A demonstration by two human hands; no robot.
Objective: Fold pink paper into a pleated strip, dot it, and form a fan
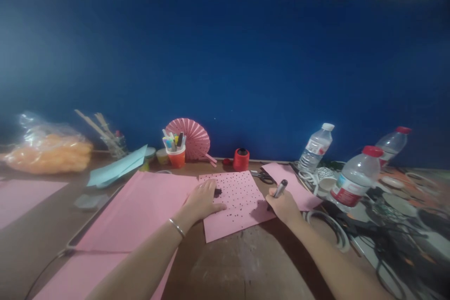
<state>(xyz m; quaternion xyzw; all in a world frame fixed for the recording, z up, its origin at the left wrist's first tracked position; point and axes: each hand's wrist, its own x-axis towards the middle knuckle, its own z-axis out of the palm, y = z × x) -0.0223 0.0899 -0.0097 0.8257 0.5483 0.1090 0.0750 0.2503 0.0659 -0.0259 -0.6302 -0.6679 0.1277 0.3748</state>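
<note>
A pink paper sheet (232, 225) dotted with many small black marks lies on the table in front of me. On its left side rests my left hand (202, 199), with the thumb stretched over the paper. A black marker cap (218, 192) sticks out from between the fingers and thumb of that hand. My right hand (285, 206) is closed around a grey marker (281, 189), its tip end low at the sheet's right edge and partly hidden by the fingers. Left of the dotted sheet is a larger plain pink sheet (140, 211), under my left forearm.
Behind stand a pink folded paper fan (190, 133), a cup of pens (176, 158), a red thread spool (241, 161) and black scissors (265, 177). Bottles (356, 178) and tangled cables (393, 239) crowd the right. Blue paper (117, 168) and a plastic bag (49, 150) lie left.
</note>
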